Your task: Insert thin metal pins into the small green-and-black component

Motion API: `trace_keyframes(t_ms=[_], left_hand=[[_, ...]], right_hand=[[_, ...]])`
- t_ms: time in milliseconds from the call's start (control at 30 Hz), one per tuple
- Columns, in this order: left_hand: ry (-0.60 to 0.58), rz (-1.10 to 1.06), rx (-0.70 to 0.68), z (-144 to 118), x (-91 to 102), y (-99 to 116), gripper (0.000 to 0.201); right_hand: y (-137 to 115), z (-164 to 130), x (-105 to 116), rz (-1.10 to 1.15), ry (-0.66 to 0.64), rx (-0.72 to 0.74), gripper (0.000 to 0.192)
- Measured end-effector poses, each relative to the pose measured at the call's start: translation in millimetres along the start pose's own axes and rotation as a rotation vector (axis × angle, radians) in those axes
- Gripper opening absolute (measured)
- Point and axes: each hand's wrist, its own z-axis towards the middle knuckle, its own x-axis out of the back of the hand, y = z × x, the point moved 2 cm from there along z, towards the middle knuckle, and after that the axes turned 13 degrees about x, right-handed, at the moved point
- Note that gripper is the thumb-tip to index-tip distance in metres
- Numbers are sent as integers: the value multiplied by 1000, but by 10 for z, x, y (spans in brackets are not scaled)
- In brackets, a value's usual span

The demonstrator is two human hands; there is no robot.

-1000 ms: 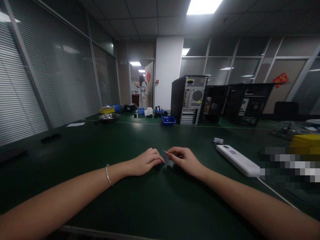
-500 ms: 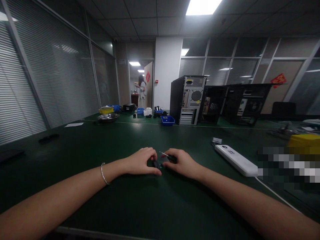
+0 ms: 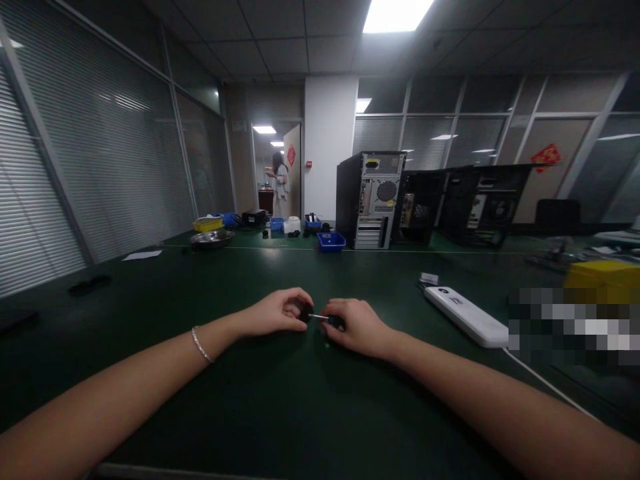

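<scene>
Between the fingers of my left hand [image 3: 284, 312] is a small dark part [image 3: 305, 312], mostly hidden, so its kind cannot be made out. My right hand [image 3: 357, 325] is closed around the dark handle of a small screwdriver [image 3: 336, 323]. Its thin metal shaft points left, and the tip meets or nearly meets the dark part. Both hands are low over the dark green table [image 3: 280, 400]. A tiny greenish speck [image 3: 327, 345] lies just below my right fingertips.
To the right lies a white power bank [image 3: 467, 317] with a cable. Computer towers [image 3: 373, 200] stand at the back, beside a blue tray [image 3: 331, 243]. A metal bowl [image 3: 212, 240] and a yellow bin [image 3: 207, 224] are back left. A person [image 3: 280, 183] stands in the far doorway.
My left hand has lifted the small dark part off the table and turned it. The screwdriver has swung level, its tip now at that part. The view has shifted slightly to the right.
</scene>
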Motion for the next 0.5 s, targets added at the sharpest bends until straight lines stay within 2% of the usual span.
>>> trace_keyframes(t_ms=[100, 200, 400, 500], left_hand=[[-27, -246, 34, 31, -26, -31, 48], [-43, -369, 48, 40, -45, -40, 52], [-54, -415, 50, 30, -32, -29, 55], [-58, -413, 51, 24, -32, -18, 55]], right_hand=[[37, -15, 45, -4, 57, -26, 18], [59, -42, 101, 60, 40, -26, 18], [26, -100, 176, 206, -149, 45, 35], [12, -103, 167, 206, -203, 75, 34]])
